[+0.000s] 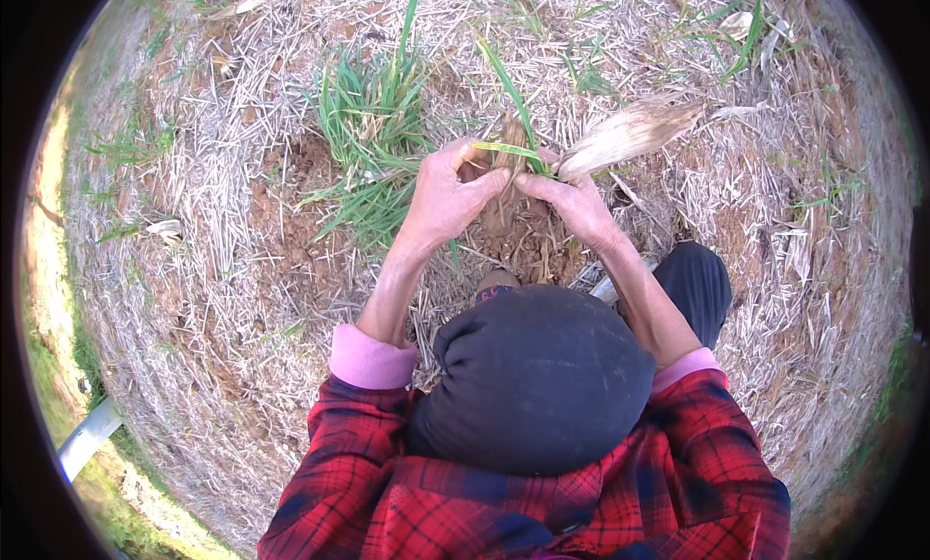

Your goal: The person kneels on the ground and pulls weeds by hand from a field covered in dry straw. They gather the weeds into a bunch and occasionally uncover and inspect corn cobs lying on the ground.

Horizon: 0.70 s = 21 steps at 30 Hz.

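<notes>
My left hand (454, 193) and my right hand (570, 197) meet above the soil in front of my knees, thumbs nearly touching. Between them both pinch a strip of dry brown plant leaf (514, 135). Green grass blades (511, 88) rise from beside my right fingers, and a yellow-green blade crosses over the fingers of my left hand. A broad dry husk-like leaf (628, 135) sticks out to the right from my right hand; the fingers under it are partly hidden. Just left of my left hand lies a thick clump of green grass (374, 117).
Dry straw (240, 124) covers reddish-brown soil (294, 218), with scattered green shoots (596, 80). My dark-clothed knee (538, 378) is close below the hands, and the other knee (694, 287) is at the right. A pale curved object (89, 438) shows at the lower left edge.
</notes>
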Tool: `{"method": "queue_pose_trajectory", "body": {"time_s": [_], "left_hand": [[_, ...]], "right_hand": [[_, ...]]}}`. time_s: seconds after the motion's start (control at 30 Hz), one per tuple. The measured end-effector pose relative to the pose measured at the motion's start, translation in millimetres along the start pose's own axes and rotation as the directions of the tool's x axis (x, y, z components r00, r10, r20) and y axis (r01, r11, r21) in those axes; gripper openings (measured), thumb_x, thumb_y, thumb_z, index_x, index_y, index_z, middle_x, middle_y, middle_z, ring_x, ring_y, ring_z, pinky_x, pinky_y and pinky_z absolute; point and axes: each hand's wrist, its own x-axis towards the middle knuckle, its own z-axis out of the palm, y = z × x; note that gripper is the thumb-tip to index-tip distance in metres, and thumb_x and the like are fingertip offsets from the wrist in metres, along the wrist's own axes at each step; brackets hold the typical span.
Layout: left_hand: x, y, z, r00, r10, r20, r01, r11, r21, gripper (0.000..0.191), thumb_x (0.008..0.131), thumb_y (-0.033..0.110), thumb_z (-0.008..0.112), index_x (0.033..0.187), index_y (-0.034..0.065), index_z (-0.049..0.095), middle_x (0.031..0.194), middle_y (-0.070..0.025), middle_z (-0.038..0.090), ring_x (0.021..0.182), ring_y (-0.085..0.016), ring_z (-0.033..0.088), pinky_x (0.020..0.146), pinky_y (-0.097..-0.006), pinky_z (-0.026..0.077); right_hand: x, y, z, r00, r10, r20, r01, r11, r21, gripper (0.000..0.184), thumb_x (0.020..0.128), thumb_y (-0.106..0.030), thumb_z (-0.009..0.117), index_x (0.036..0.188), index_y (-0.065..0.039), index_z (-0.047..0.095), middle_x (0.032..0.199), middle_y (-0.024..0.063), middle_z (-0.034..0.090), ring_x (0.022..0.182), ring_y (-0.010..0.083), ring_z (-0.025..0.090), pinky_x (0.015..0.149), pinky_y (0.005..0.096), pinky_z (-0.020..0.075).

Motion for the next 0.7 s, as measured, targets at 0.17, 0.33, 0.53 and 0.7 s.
{"method": "queue_pose_trajectory", "body": {"time_s": [0.17,0.33,0.53,0.7], "left_hand": [[2,-7,9,0.983,-0.153,0.107,0.162,0.984,-0.080,0.014,0.076,0.009,0.065,0.087,-0.0001,0.063,0.067,0.0017,0.054,0.062,-0.004,0.047,0.054,-0.0234,0.039],[-12,-6,24,0.954,-0.176,0.242,0.255,0.903,-0.346,0.017,0.080,0.008,0.059,0.094,-0.0002,0.059,0.077,0.0025,0.057,0.070,-0.005,0.051,0.063,-0.0226,0.044],[-20,-6,14,0.957,-0.119,0.265,0.255,0.783,-0.567,0.021,0.087,0.022,0.064,0.095,0.0046,0.057,0.086,-0.0044,0.061,0.077,-0.009,0.055,0.072,-0.0267,0.045],[-37,-9,-4,0.950,-0.163,0.267,0.291,0.774,-0.563,0.024,0.087,0.027,0.065,0.091,0.0057,0.056,0.081,-0.0019,0.059,0.071,-0.008,0.050,0.067,-0.0245,0.041]], "right_hand": [[6,6,3,0.955,-0.293,0.043,0.296,0.941,-0.166,0.027,0.088,-0.016,0.060,0.113,-0.005,0.060,0.077,-0.0033,0.057,0.067,0.0085,0.050,0.058,0.0267,0.0416],[17,10,-5,0.926,-0.361,-0.109,0.247,0.799,-0.549,0.015,0.080,-0.009,0.057,0.091,0.001,0.060,0.077,0.0054,0.059,0.076,0.0172,0.058,0.069,0.0348,0.0484],[20,11,-32,0.929,-0.028,-0.368,0.103,0.977,0.186,0.009,0.081,-0.008,0.059,0.088,-0.003,0.063,0.066,0.0019,0.060,0.050,0.0077,0.050,0.040,0.0214,0.0347],[16,11,-52,0.879,0.006,-0.477,0.204,0.899,0.388,0.009,0.080,-0.006,0.060,0.088,-0.002,0.061,0.071,0.0055,0.062,0.056,0.0105,0.055,0.041,0.0236,0.0385]]}}
